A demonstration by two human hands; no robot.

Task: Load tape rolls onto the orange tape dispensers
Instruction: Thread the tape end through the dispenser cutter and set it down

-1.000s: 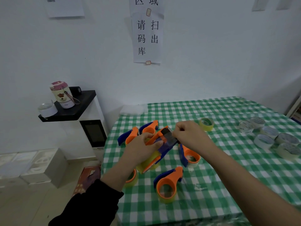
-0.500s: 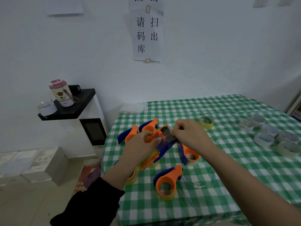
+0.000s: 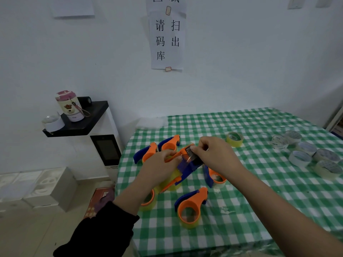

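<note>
The left hand (image 3: pixel 159 166) curls round an orange and blue plastic tape dispenser (image 3: pixel 186 168). It holds the dispenser above the table (image 3: pixel 259 204), which is covered in green and white checked cloth. A yellow tape roll (image 3: pixel 169 183) sits at the dispenser's lower end. The right hand (image 3: pixel 216 154) pinches the dispenser's upper front end with thumb and fingertips, where a shiny clear strip shows. Whether it grips the strip or the plastic I cannot tell.

The hands and forearms cover part of the cluster below. A pair of dispensers (image 3: pixel 148 153) lies behind the left hand. A third dispenser (image 3: pixel 215 178) lies just under the right wrist, and a fourth dispenser (image 3: pixel 148 201) is half hidden by the left forearm. A loaded dispenser (image 3: pixel 189 208) lies nearest the table edge, in plain view. A loose yellow roll (image 3: pixel 234 139) stands beyond the right hand. A group of clear and whitish tape rolls (image 3: pixel 300 158) lies well apart at the right edge. Left of the table stands a white cabinet with a black top (image 3: pixel 89 117) bearing a pink-lidded cup (image 3: pixel 69 106). A paper sign (image 3: pixel 167 38) hangs on the wall.
</note>
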